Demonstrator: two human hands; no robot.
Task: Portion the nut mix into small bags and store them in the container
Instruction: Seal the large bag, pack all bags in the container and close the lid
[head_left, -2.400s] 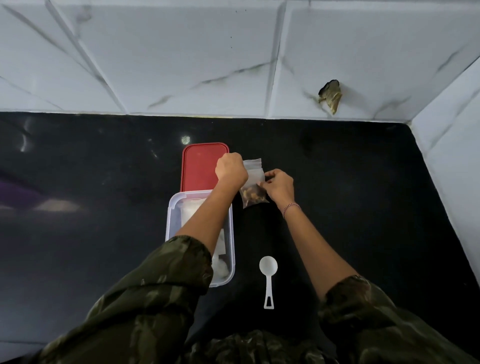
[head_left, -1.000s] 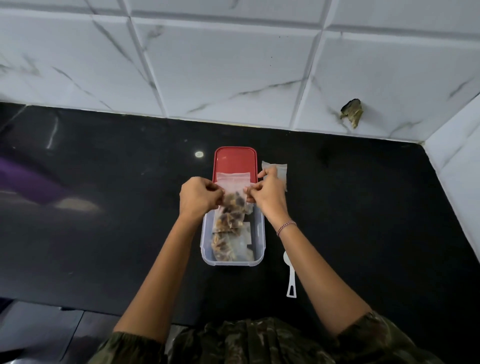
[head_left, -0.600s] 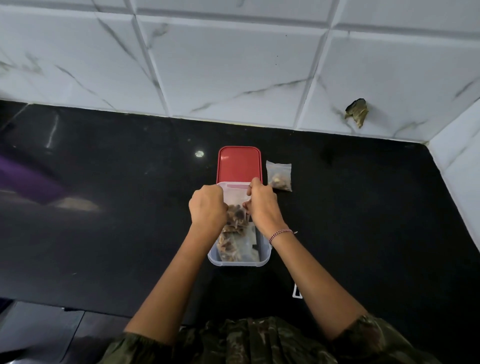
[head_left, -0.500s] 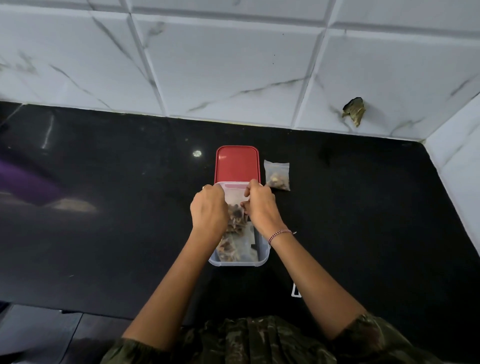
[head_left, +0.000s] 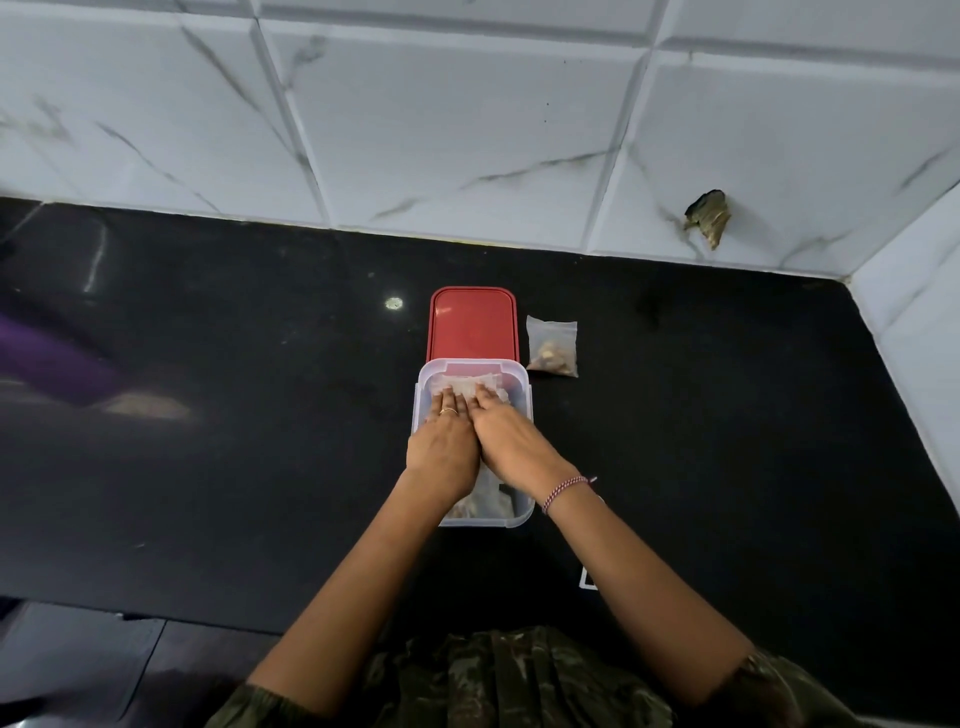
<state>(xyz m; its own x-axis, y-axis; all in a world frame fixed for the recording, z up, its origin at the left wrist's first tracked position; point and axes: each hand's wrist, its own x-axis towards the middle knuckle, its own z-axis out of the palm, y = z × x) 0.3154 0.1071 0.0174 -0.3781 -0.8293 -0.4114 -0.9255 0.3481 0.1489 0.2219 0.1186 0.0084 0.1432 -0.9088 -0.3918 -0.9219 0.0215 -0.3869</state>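
Note:
A clear plastic container (head_left: 523, 385) stands on the black counter (head_left: 727, 441). My left hand (head_left: 444, 441) and my right hand (head_left: 511, 439) lie flat side by side inside it, fingers spread, pressing down on small clear bags of nut mix (head_left: 467, 385). More filled bags (head_left: 491, 501) show below my wrists at the container's near end. Another small bag of nut mix (head_left: 552, 347) lies on the counter to the right of the red lid (head_left: 472, 323).
The red lid lies flat just behind the container. A white spoon's handle end (head_left: 588, 581) peeks out beside my right forearm. The white marble-tile wall (head_left: 467, 119) closes the back and right side. The counter's front edge is near my body.
Both hands have lowered the bag of nut mix into the container, let go of its top edge and flattened out on it.

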